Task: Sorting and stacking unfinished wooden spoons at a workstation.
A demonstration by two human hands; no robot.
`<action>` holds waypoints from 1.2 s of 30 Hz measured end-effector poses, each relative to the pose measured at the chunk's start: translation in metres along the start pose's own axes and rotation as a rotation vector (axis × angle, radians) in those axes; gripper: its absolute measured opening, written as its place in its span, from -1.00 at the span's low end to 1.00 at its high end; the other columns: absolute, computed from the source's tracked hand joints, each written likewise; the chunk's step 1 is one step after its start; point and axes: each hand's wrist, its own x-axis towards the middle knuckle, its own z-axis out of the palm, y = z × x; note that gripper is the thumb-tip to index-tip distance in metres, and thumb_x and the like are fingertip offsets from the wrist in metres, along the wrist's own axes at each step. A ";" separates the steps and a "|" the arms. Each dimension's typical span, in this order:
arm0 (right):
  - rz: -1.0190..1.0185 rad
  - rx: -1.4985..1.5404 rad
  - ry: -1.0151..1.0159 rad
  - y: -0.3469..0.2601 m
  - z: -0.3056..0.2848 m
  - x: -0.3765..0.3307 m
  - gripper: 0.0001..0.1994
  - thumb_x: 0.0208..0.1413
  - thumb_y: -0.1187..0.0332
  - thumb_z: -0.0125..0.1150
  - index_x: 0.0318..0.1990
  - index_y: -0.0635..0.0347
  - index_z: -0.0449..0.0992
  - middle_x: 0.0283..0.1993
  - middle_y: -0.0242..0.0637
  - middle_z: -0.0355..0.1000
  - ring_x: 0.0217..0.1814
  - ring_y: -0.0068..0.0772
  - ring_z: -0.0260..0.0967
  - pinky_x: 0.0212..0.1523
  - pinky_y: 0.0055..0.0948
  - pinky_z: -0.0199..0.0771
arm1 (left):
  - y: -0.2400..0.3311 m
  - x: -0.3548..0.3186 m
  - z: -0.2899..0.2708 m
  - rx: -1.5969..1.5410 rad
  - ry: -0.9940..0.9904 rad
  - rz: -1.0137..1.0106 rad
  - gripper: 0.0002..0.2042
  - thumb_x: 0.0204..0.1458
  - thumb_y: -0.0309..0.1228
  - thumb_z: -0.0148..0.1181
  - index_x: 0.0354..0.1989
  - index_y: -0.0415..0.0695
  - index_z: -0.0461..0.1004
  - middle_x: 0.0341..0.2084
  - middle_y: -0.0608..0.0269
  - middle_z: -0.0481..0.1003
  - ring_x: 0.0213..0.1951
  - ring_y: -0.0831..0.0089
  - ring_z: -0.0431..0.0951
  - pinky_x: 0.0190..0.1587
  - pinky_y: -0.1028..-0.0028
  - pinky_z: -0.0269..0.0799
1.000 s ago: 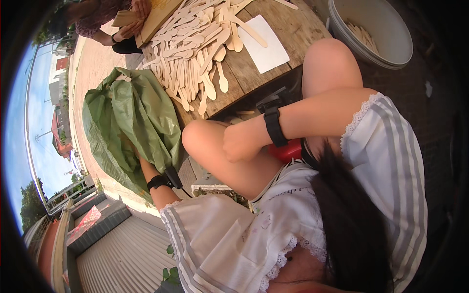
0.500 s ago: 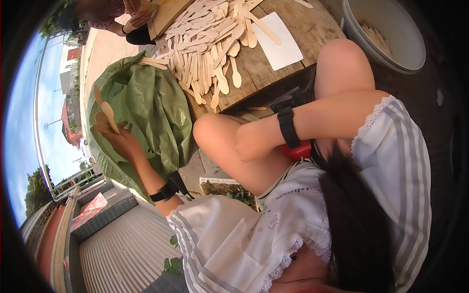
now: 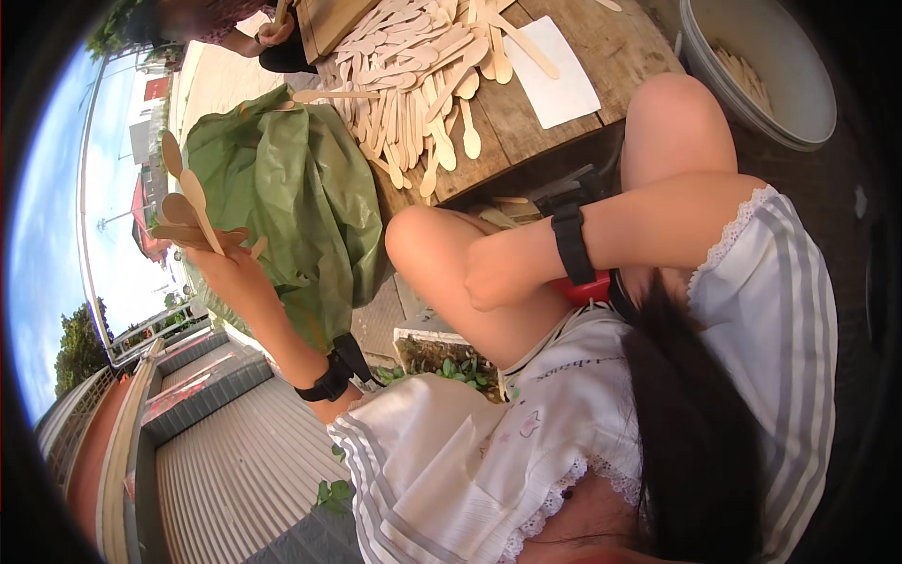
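Several wooden spoons (image 3: 193,197) fan upward from my raised left hand (image 3: 225,268), whose fingers are wrapped round their lower ends. This hand is beside the green plastic sack (image 3: 310,207), at its left. My right hand (image 3: 490,277) rests on my bent leg, curled like a fist, and I see nothing in it. Beyond the sack, a big heap of wooden spoons (image 3: 413,75) lies on the wooden table (image 3: 526,150). One loose wooden spoon (image 3: 334,96) lies across the sack's top edge.
A white sheet of paper (image 3: 554,85) lies on the table beside the heap. A grey bucket (image 3: 794,75) with wooden pieces inside stands at the far right. Another person's hand (image 3: 274,33) is at the far left, next to a wooden box (image 3: 329,23). A planter (image 3: 451,352) sits below my leg.
My left hand has turned and the spoons in it now fan out more widely. The view has shifted slightly. The other person's hands have moved. My right hand stays on my leg.
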 end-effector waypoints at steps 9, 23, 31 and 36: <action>0.037 0.061 -0.059 0.009 -0.001 -0.001 -0.87 -0.20 0.44 0.06 -0.54 0.23 0.54 -0.54 -0.12 0.45 -0.47 -0.08 0.41 -0.42 -0.22 0.37 | 0.101 0.059 0.060 -0.080 -0.096 0.224 -0.71 0.01 -0.55 -0.01 -0.07 -0.27 0.18 -0.24 -0.08 0.45 -0.30 -0.07 0.49 -0.26 0.09 0.39; 0.139 0.023 0.155 0.031 -0.005 0.012 -0.88 -0.24 0.37 0.11 -0.55 0.16 0.55 -0.59 -0.21 0.45 -0.49 -0.13 0.44 -0.47 -0.25 0.41 | 0.139 0.041 0.260 0.026 -0.442 0.349 -0.66 -0.02 -0.38 0.13 -0.11 -0.19 0.20 -0.16 -0.11 0.34 -0.25 -0.10 0.49 -0.24 0.14 0.44; 0.199 0.069 0.005 0.031 -0.019 0.010 -0.88 -0.21 0.46 0.06 -0.54 0.22 0.54 -0.53 -0.14 0.48 -0.47 -0.04 0.43 -0.46 -0.19 0.40 | 0.064 0.062 0.228 -0.493 -0.578 0.170 -0.18 -0.22 -0.20 0.40 0.19 -0.25 0.09 0.09 -0.13 0.20 0.18 0.17 0.20 0.18 0.31 0.16; 0.185 0.049 -0.045 0.025 0.004 0.003 -0.90 -0.21 0.44 0.08 -0.57 0.20 0.53 -0.60 -0.16 0.45 -0.55 -0.08 0.42 -0.53 -0.23 0.39 | 0.031 0.048 0.233 -0.581 -0.523 -0.503 -0.40 0.00 -0.16 0.14 0.18 -0.18 0.18 0.15 -0.03 0.18 0.19 0.22 0.18 0.20 0.31 0.09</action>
